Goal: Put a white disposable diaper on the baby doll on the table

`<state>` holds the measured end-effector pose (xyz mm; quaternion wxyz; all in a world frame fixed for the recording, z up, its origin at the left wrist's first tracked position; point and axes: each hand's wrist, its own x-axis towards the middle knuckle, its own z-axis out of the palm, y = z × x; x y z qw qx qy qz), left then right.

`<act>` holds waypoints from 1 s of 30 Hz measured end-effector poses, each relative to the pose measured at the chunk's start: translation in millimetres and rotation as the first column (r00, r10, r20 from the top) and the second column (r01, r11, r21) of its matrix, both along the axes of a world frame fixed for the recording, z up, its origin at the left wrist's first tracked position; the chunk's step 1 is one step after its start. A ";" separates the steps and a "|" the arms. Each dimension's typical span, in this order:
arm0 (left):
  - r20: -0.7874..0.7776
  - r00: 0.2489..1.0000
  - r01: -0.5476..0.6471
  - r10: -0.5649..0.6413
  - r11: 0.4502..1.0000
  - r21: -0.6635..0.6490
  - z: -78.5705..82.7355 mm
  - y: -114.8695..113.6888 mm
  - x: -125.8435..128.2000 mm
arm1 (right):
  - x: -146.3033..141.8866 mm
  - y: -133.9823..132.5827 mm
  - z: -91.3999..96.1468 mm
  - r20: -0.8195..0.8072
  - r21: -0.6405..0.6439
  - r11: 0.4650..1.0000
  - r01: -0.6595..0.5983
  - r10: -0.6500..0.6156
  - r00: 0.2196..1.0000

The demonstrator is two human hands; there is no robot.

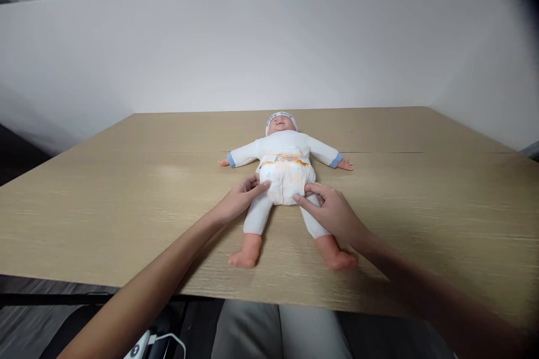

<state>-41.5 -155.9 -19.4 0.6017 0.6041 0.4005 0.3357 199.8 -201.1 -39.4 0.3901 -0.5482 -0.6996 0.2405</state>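
A baby doll (281,143) in a white suit with blue cuffs and a white cap lies on its back on the wooden table (126,196), arms spread, feet toward me. A white diaper (287,178) with an orange band is wrapped round its hips. My left hand (240,197) rests at the diaper's left side, fingers stretched against its lower edge. My right hand (330,207) is at the diaper's right side, its fingers pinched at the leg edge by the doll's thigh.
A white partition wall (269,50) stands behind the table. Below the front edge are my grey-trousered legs (278,331) and a white device with a cable (143,345) at the lower left.
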 end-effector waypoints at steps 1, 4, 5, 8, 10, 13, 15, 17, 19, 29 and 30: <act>0.009 1.000 -0.002 0.002 1.000 -0.012 0.6 0.0 -0.3 | 0.7 0.4 -0.1 -0.036 -0.032 0.999 -0.009 0.008 0.999; 0.018 1.000 -0.009 0.009 0.999 -0.031 1.1 0.3 -1.7 | 2.6 -0.2 1.6 -0.093 -0.092 0.996 0.006 -0.014 0.996; 0.022 1.000 -0.009 0.010 0.999 -0.034 0.5 0.5 -2.1 | 3.0 -1.0 2.8 -0.076 -0.080 0.996 0.028 -0.034 0.997; 0.057 0.998 -0.008 0.010 0.999 -0.035 -3.0 1.6 -2.8 | 3.8 -4.5 6.5 0.049 0.034 0.995 0.092 -0.094 0.994; 0.080 0.997 -0.014 0.016 0.999 -0.030 -6.0 2.4 -2.6 | 4.8 -6.6 7.8 0.147 0.120 0.987 0.105 -0.122 0.982; 0.089 0.995 -0.044 0.046 0.999 -0.024 -8.6 2.6 -2.0 | 6.8 -8.7 7.3 0.252 0.237 0.966 0.105 -0.165 0.953; 0.077 0.995 -0.065 0.066 0.998 -0.016 -8.6 1.6 -1.7 | 7.7 -9.6 6.5 0.279 0.294 0.950 0.104 -0.190 0.941; 0.051 0.995 -0.090 0.089 0.996 0.005 -7.8 0.0 -1.8 | 7.7 -10.7 6.7 0.288 0.332 0.938 0.103 -0.205 0.936; 0.003 0.991 -0.134 0.135 0.989 0.056 -7.1 -1.8 -1.9 | 7.2 -11.3 8.2 0.290 0.355 0.930 0.101 -0.212 0.933; -0.052 0.877 -0.300 0.478 0.629 0.717 -15.3 6.3 -8.5 | 19.3 10.5 2.4 0.150 0.544 0.829 0.130 -0.249 0.957; -0.069 0.871 -0.278 0.487 0.603 0.748 -18.0 9.0 -10.2 | 21.0 13.6 -0.7 0.150 0.531 0.838 0.124 -0.237 0.960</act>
